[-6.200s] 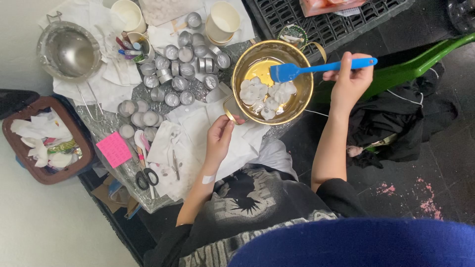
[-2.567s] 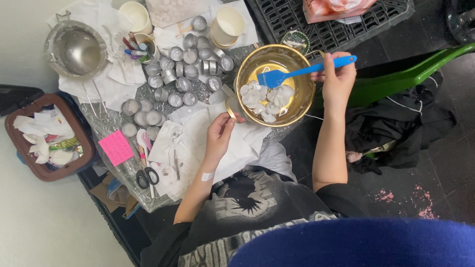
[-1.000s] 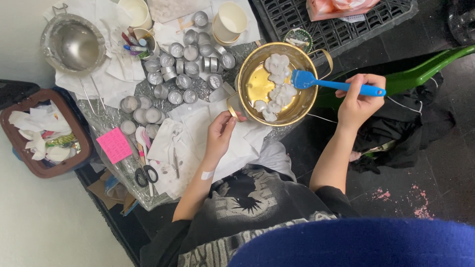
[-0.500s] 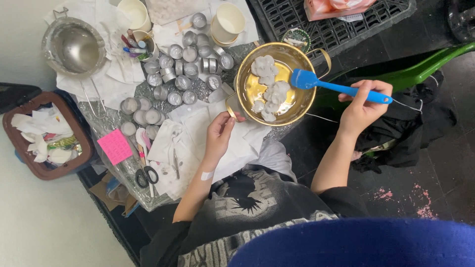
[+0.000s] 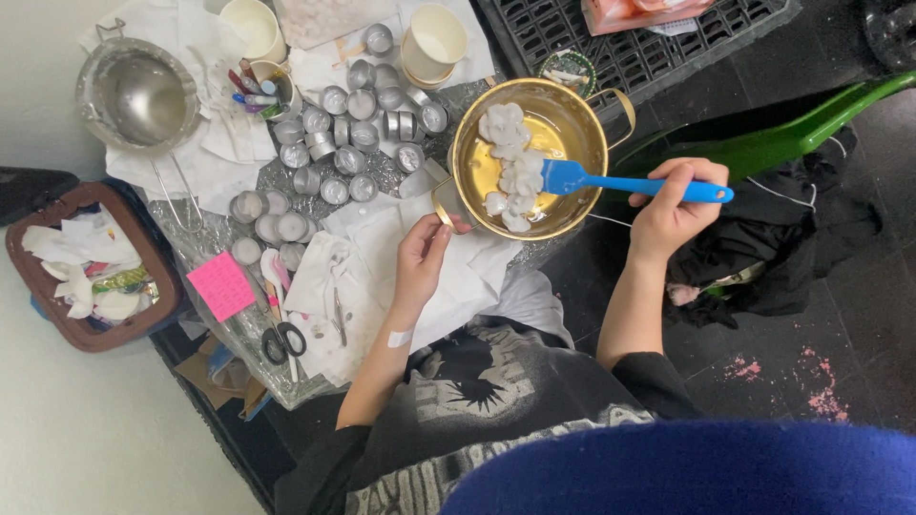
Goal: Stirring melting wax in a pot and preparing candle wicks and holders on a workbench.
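Observation:
My right hand (image 5: pixel 671 212) grips the handle of a blue spatula (image 5: pixel 625 183), whose blade rests among white wax chunks (image 5: pixel 510 170) in a gold-coloured pot (image 5: pixel 582 113) holding some yellow liquid. My left hand (image 5: pixel 423 256) pinches the pot's near-left handle (image 5: pixel 444 202). The pot sits at the right end of a foil-covered work surface (image 5: pixel 205 277). Left of the pot stand several small round metal cups (image 5: pixel 348 129), some filled with white.
A steel sieve bowl (image 5: pixel 138 95) and paper cups (image 5: pixel 434 40) are at the back. Scissors (image 5: pixel 281 339), a pink sticky note (image 5: pixel 221 284) and white paper towels (image 5: pixel 458 277) lie near me. A brown bin (image 5: pixel 143 329) stands left, a black crate (image 5: pixel 658 52) and green object (image 5: pixel 763 143) right.
The spatula has swung from across the pot's top to its right side, pushing the wax chunks leftward and toward the back. My left hand stays on the handle.

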